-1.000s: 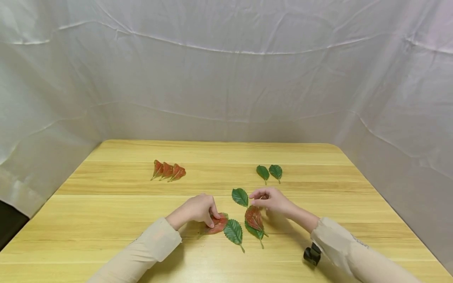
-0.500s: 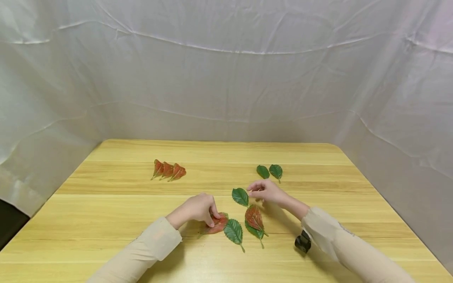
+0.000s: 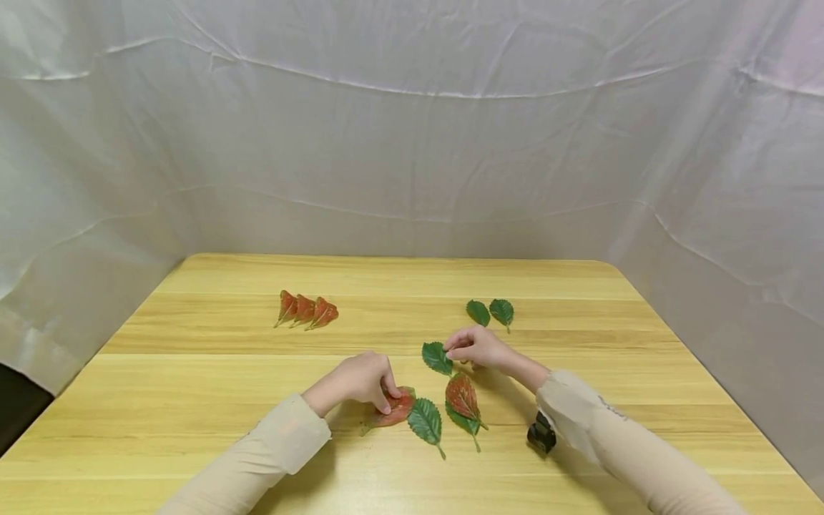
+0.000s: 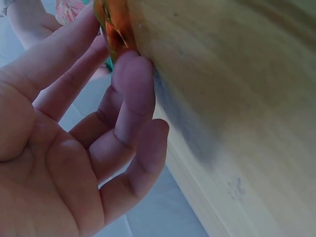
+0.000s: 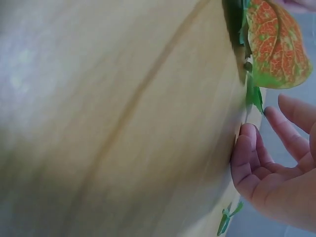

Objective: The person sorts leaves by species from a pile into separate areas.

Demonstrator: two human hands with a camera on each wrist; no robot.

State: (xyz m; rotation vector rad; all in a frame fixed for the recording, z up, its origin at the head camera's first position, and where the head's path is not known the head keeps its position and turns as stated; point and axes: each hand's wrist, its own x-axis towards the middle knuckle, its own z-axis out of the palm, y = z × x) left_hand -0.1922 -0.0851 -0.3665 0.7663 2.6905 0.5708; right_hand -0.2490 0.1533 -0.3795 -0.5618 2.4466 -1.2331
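Observation:
My left hand grips a red leaf on the table, thumb and forefinger across it. In the left wrist view, the orange-red leaf stands up bent at my fingertips. My right hand reaches over the table to a dark green leaf, fingertips right at its right edge. Thumb and forefinger stand apart in the right wrist view, the other fingers loosely bent near the tabletop. Beside the red leaf lies another green leaf. To its right, a second red leaf overlaps a green one.
Three red leaves lie in an overlapping row at the back left of the wooden table. Two green leaves rest at the back right. Pale cloth hangs around the table. A black camera is strapped under my right wrist.
My right hand has moved left and slightly away from me, from above the overlapping leaves to the edge of the upper green leaf. The left hand stays on the red leaf.

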